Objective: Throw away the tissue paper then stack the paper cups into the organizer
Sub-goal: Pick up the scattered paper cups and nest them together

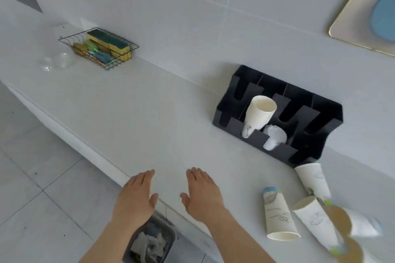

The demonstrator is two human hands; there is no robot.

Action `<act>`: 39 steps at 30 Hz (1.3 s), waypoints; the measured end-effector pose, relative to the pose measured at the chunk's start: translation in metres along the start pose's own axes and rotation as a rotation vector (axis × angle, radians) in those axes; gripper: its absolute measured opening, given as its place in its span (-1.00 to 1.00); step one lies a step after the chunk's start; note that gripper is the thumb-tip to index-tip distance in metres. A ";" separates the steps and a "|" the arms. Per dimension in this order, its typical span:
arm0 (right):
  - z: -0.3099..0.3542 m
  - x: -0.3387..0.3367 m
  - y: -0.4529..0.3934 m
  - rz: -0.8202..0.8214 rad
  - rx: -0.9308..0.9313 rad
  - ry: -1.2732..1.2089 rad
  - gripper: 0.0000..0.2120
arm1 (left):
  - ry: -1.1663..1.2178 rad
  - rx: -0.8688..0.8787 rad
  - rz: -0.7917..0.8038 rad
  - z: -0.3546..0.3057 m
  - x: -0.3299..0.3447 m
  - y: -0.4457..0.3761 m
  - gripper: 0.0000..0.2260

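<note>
My left hand (134, 196) and my right hand (203, 194) hover flat, palms down and empty, over the front edge of the white counter (128, 113). A black cup organizer (307, 126) stands against the wall at the right. It holds a tilted stack of white paper cups (259, 113) and, in the slot beside it, crumpled white tissue paper (274, 136). Several loose paper cups lie on their sides at the right: one near the organizer (313, 179), one with a blue base (277, 215), another (314, 220) further right. A bin (149, 241) with crumpled paper sits on the floor below my arms.
A wire basket (100, 49) with sponges stands at the back left, with clear plastic lids (57, 61) beside it. A framed picture (367, 8) hangs on the tiled wall at the upper right. Blurred brown-lined cups (339, 220) lie at the far right edge.
</note>
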State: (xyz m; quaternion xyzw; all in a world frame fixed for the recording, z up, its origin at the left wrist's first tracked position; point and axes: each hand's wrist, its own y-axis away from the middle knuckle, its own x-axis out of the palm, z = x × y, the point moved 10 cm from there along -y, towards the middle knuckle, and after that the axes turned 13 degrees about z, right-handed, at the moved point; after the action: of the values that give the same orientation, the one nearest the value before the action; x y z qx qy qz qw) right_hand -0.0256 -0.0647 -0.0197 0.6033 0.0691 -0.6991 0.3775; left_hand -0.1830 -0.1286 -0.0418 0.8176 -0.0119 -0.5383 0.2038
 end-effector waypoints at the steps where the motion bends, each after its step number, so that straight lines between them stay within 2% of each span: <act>1: -0.020 -0.009 0.007 -0.017 0.041 -0.009 -0.46 | -0.020 0.039 0.002 -0.020 -0.002 -0.008 -0.39; 11: -0.211 -0.049 0.125 -0.189 0.418 -0.132 -0.53 | -0.148 0.417 0.046 -0.236 0.024 -0.043 -0.38; 17: -0.296 -0.048 0.192 -0.228 0.555 -0.186 -0.50 | -0.210 0.554 0.119 -0.323 0.059 -0.033 -0.35; 22: -0.341 -0.035 0.217 -0.223 0.578 -0.250 -0.52 | -0.278 0.614 0.194 -0.359 0.089 -0.024 -0.26; 26: -0.355 -0.017 0.214 -0.177 0.532 -0.301 -0.40 | -0.383 0.692 0.251 -0.373 0.111 -0.016 -0.20; 33: -0.359 -0.010 0.197 -0.109 0.481 -0.268 -0.29 | -0.684 0.979 0.263 -0.405 0.134 0.018 0.00; 39: -0.358 -0.009 0.187 -0.090 0.504 -0.228 -0.38 | -0.738 1.053 0.321 -0.405 0.156 0.017 -0.08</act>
State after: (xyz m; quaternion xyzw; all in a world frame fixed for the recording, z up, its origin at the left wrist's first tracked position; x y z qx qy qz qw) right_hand 0.3721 0.0046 -0.0386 0.5918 -0.1232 -0.7737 0.1895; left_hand 0.2446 -0.0518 -0.0360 0.5582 -0.4640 -0.6684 -0.1628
